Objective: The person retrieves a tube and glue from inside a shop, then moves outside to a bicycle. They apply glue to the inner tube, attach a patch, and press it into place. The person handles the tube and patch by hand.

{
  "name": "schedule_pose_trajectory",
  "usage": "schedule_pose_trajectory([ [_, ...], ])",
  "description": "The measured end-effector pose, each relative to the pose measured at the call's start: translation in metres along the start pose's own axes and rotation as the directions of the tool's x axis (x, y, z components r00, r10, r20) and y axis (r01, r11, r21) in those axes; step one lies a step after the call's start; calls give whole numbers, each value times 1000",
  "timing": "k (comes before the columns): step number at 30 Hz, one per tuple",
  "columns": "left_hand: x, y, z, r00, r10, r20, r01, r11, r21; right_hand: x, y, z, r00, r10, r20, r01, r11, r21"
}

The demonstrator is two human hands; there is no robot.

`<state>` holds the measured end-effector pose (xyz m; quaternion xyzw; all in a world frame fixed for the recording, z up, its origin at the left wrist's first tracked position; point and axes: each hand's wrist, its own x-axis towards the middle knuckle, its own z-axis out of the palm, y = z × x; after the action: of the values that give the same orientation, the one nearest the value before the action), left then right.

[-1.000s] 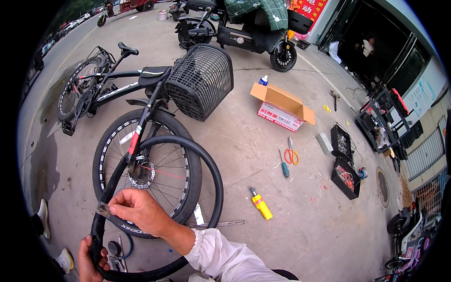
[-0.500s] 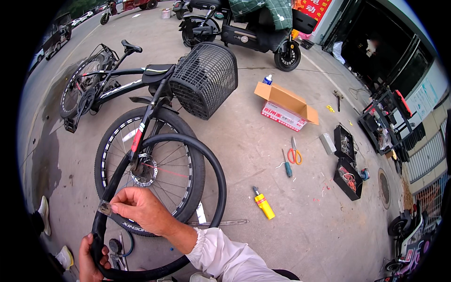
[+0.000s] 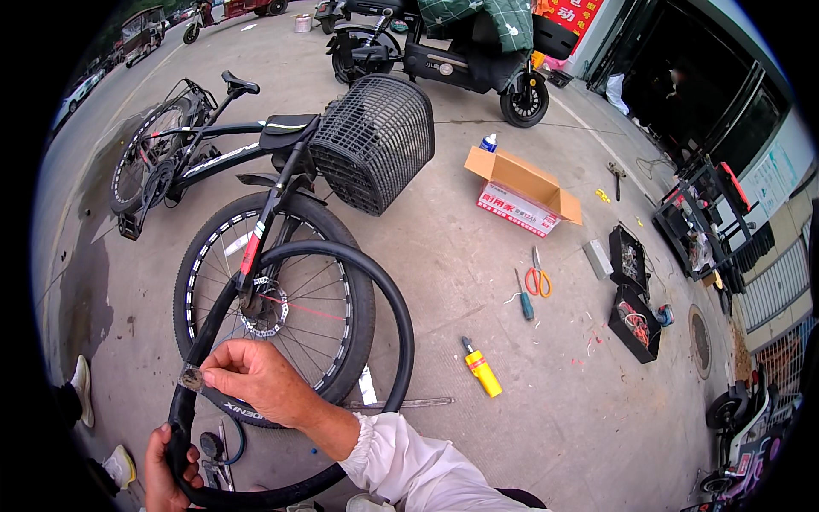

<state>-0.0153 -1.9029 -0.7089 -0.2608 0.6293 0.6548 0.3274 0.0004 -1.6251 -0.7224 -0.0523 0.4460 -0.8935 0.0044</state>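
A black bicycle inner tube [image 3: 404, 328] loops over the front wheel [image 3: 362, 341] of a bicycle lying on its side. At the lower left my left hand [image 3: 164, 478] is closed round the tube, fingers wrapped over it. Just above, my right hand [image 3: 260, 380] pinches a small grey, worn flat piece [image 3: 191, 377] between thumb and fingers, on the tube's surface. What that piece is made of is too small to tell. The bicycle's fork [image 3: 264, 230] passes over the wheel hub beyond my right hand.
Right of the wheel lie a yellow tool with a dark tip [image 3: 484, 374], a screwdriver [image 3: 525, 299] and orange-handled scissors [image 3: 538, 277]. Farther off are an open cardboard box [image 3: 520, 209], a black toolbox [image 3: 633, 328] and a parked scooter [image 3: 452, 68]. A person's shoe [image 3: 119, 467] shows at left.
Both hands keep the same hold and place on the tube. The view has shifted very slightly, and a dark vehicle on the road at the upper left has moved farther up the road.
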Motion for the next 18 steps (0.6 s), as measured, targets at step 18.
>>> schedule_pose_trajectory([
  [18,-4,1,5,1000,7,-1,-7,1000,14,0,2,0,1000,3,8,-4,1000,15],
])
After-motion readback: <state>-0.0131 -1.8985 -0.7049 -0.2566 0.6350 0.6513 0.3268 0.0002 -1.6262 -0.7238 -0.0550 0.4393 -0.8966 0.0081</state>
